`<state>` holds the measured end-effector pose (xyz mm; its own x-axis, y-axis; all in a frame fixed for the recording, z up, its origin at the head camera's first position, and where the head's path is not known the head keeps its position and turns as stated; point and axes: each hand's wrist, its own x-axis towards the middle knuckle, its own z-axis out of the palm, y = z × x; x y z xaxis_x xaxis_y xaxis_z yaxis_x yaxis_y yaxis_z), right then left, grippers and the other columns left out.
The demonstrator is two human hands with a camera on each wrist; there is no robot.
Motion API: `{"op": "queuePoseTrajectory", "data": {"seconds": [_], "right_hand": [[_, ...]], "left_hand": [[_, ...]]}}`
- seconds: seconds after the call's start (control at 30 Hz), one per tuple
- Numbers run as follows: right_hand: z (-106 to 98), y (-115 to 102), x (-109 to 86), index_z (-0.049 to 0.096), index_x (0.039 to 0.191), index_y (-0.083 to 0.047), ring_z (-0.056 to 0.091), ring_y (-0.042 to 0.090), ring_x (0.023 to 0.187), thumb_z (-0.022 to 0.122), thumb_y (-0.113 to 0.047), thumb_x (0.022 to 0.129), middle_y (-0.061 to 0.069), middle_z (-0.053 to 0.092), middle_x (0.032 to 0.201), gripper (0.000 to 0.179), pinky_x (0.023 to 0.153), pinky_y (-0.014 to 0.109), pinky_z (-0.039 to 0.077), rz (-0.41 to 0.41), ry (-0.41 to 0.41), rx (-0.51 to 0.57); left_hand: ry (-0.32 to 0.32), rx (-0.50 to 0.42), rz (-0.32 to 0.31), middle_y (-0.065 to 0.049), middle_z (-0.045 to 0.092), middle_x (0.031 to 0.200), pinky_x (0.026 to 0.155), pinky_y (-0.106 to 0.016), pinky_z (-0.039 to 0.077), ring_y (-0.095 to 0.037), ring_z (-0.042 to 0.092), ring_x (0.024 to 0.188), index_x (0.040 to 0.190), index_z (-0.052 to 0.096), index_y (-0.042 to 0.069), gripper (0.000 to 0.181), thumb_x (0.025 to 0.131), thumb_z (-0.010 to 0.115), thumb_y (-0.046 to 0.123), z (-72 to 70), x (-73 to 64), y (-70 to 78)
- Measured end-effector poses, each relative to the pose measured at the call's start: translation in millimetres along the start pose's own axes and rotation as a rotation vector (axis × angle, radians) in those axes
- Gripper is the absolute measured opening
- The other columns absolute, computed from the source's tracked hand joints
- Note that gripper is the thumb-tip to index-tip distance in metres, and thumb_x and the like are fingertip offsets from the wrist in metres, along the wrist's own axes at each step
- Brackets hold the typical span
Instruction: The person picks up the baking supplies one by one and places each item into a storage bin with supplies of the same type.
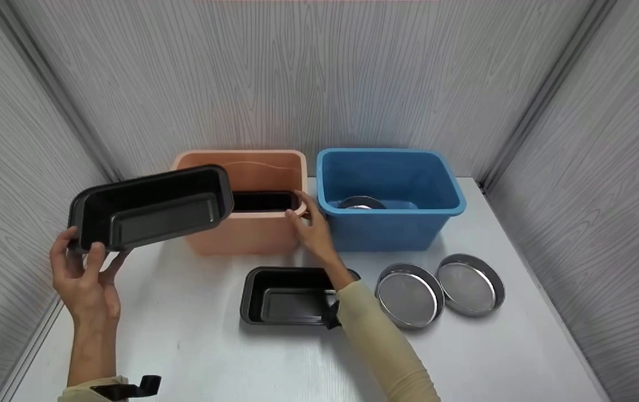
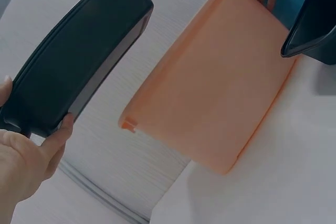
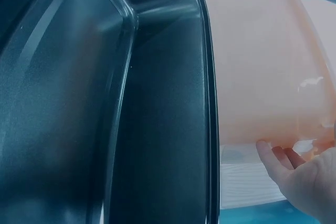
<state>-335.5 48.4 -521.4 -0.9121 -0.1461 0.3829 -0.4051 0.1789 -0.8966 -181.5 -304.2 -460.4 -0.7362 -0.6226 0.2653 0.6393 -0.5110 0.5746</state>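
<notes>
Black pan (image 1: 152,209) | left hand (image 1: 86,282) grips it (tilted) | right hand (image 1: 315,231) grips orange bin (image 1: 241,234)

2 arms (image 1: 94,352) extended: left hand (image 1: 86,282) raised, fingers (image 1: 95,258) curled; right hand (image 1: 314,231) farther forward, arm slanting left.

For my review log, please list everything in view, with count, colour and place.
Table: one, white, foreground
Walls: three, grey, around it
Orange bin: one, orange, back of table
Blue bin: one, blue, beside orange bin
Loaf pans: three, black, one raised, one in orange bin, one on table
Round pans: three, grey, two on table, one in blue bin
Wrist mounts: two, black, one per wrist
Sleeves: two, beige, toward bottom
Left grip: one, bare, holding raised loaf pan
Right grip: one, bare, at orange bin's corner
</notes>
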Motion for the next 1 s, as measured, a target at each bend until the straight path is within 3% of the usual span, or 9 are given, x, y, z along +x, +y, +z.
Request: {"op": "queuePoseTrajectory", "data": {"seconds": [0.17,0.33,0.6,0.83,1.0], "right_hand": [[6,0,1.8,0.045,0.157,-0.017,0.051,0.034,0.139,0.064,-0.028,0.105,0.009,0.043,0.162,0.057,0.113,0.047,0.044,0.028,-0.018,-0.009],[12,0,1.2,0.044,0.158,-0.014,0.050,0.040,0.139,0.063,-0.027,0.106,0.013,0.041,0.162,0.057,0.113,0.055,0.043,0.003,-0.030,0.008],[10,-45,-12.3,0.043,0.155,-0.002,0.051,0.041,0.136,0.061,-0.012,0.106,0.023,0.041,0.160,0.053,0.114,0.057,0.041,0.011,-0.015,0.016],[11,-27,-6.1,0.040,0.157,-0.003,0.045,0.038,0.143,0.060,-0.012,0.107,0.020,0.039,0.162,0.055,0.116,0.052,0.040,-0.019,-0.014,0.016],[11,-7,-1.5,0.041,0.158,-0.009,0.049,0.040,0.138,0.061,-0.019,0.107,0.013,0.041,0.162,0.056,0.115,0.048,0.042,-0.021,-0.012,-0.004]], "left_hand": [[0.015,0.033,0.023,-0.022,0.045,0.146,0.084,-0.048,0.060,-0.033,0.065,0.105,0.131,0.061,-0.001,0.044,0.091,0.066,-0.019,6.9,5.3,-8.8],[0.032,0.063,0.037,-0.021,0.045,0.147,0.086,-0.048,0.060,-0.035,0.053,0.124,0.129,0.062,0.000,0.045,0.089,0.069,-0.019,9.5,10.1,-12.6],[0.037,0.101,0.038,-0.020,0.046,0.148,0.088,-0.045,0.060,-0.035,0.058,0.118,0.127,0.063,0.001,0.046,0.086,0.072,-0.019,22.2,14.0,-22.3],[0.029,0.145,0.015,-0.021,0.048,0.145,0.090,-0.043,0.060,-0.032,0.068,0.101,0.128,0.063,0.000,0.049,0.084,0.076,-0.017,34.2,18.2,-32.4],[0.035,0.168,0.007,-0.020,0.049,0.144,0.089,-0.041,0.060,-0.034,0.068,0.100,0.127,0.064,0.001,0.048,0.084,0.077,-0.016,41.0,18.4,-40.4]]}}
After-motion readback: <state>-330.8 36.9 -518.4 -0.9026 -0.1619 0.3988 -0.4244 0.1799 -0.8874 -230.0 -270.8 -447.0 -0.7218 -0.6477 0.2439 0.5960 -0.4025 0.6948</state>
